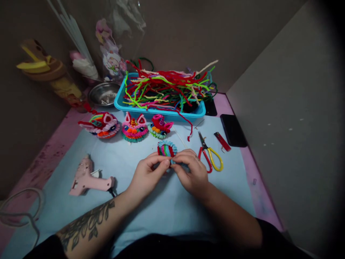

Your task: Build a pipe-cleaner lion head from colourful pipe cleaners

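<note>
My left hand (151,171) and my right hand (192,172) meet over the middle of the table, fingertips pinched together. Between them is a small pipe-cleaner piece (167,147) with red, green and pink stripes and a ruffled light-blue edge. Its lower part is hidden behind my fingers. A bit of light blue shows at the fingertips of both hands. Just right of my right hand lie open scissors (208,154) with one red and one yellow handle. Beyond the piece stand fuzzy pipe-cleaner animal heads, one red and rainbow (104,125), one pink (134,128), one smaller (160,126).
A blue tray (161,114) heaped with pipe cleaners (172,84) stands at the back, beside a metal bowl (104,94). A pink glue gun (90,178) lies left. A red lighter (222,141) and a black phone (234,130) lie right. A wall rises on the right.
</note>
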A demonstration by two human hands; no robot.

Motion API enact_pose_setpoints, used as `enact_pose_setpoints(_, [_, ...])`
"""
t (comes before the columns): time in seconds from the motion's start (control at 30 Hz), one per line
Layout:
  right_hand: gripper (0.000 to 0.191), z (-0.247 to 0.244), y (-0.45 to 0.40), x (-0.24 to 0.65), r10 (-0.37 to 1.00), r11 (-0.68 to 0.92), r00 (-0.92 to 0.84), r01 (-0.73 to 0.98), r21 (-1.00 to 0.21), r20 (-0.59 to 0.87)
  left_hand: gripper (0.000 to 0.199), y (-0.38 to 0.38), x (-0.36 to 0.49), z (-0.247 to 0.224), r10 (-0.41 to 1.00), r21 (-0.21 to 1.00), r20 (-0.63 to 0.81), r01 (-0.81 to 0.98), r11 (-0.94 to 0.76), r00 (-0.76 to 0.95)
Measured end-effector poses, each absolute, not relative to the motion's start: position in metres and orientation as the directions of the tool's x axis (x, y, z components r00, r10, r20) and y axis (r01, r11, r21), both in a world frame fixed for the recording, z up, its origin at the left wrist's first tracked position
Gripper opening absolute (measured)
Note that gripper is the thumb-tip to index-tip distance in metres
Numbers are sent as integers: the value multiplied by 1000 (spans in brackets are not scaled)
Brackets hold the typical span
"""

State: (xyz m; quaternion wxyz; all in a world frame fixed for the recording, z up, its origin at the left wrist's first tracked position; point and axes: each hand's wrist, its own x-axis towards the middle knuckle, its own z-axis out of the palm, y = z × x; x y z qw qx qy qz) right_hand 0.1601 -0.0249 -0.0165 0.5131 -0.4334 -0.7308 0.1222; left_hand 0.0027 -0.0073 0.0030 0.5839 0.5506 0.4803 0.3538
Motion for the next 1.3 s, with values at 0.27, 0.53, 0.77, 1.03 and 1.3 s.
enact_pose_setpoints(0.27, [31, -16, -27, 156, 725, 615, -56, 501, -609, 686, 18, -12, 8, 5, 964, 981, -156, 148, 126, 213])
enact_pose_setpoints(0.53, [31, -15, -28, 154, 687, 643, -71, 522, -560, 723, 11, -14, 9, 9, 984, 980, -82, 190, 51, 160])
enact_pose_setpoints(0.77, [30, -18, -27, 152, 680, 644, -73, 537, -546, 730, 9, -16, 9, 4, 988, 977, -56, 212, 25, 143])
enact_pose_setpoints(1.03, [19, -13, -25, 161, 784, 500, 5, 588, -636, 621, 18, -11, 4, 8, 986, 989, -133, 73, 126, 100])
enact_pose_setpoints(1.3, [13, -10, -24, 164, 881, 311, 210, 417, -854, 423, 21, -7, 4, 8, 973, 976, -201, -65, 209, 111])
